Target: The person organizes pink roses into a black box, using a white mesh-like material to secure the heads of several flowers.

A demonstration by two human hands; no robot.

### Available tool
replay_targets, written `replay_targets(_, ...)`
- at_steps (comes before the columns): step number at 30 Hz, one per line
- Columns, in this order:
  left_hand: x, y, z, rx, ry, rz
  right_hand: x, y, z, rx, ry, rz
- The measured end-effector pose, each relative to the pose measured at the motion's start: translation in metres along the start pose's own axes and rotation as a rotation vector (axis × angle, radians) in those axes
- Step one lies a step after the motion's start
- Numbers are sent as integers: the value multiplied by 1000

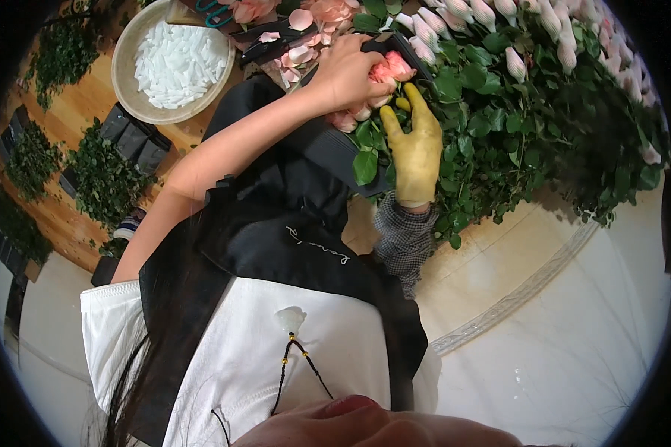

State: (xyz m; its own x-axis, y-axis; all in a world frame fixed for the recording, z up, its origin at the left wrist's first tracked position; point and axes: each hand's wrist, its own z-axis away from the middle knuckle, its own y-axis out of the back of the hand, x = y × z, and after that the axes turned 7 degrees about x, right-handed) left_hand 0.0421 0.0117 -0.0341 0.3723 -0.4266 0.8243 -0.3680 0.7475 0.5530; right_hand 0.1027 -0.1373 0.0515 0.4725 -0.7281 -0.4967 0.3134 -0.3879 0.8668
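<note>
My bare left hand (347,71) reaches forward and closes its fingers over a pink rose head (394,68), touching its outer petals. Just below it, my right hand (416,145) in a yellow glove and a checked sleeve grips the leafy stem (365,145) of that rose, one finger pointing up toward the bloom. Loose pink petals (300,46) lie on the dark surface beyond my left hand. A black apron over a white shirt fills the lower middle of the view.
A large bunch of pale pink rosebuds (499,22) with dense green leaves (529,127) spreads at the upper right. A round bowl of white pieces (175,63) stands at the upper left beside teal-handled scissors (216,11). Leaf cuttings (101,175) litter the wooden floor.
</note>
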Motion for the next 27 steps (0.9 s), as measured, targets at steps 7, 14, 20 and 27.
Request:
replay_targets(7, -57, 71, 21, -26, 183, 659, 3, -9, 0, 19, 40, -16)
replay_targets(14, -90, 91, 61, 128, 192, 339, -12, -6, -17, -101, 264, 235)
replay_targets(20, -79, 97, 49, 168, -19, 225, -13, -5, -13, -94, 295, 394)
replay_targets(27, -31, 237, -8, 634, -350, -77, -35, 11, 10, 51, 8, 6)
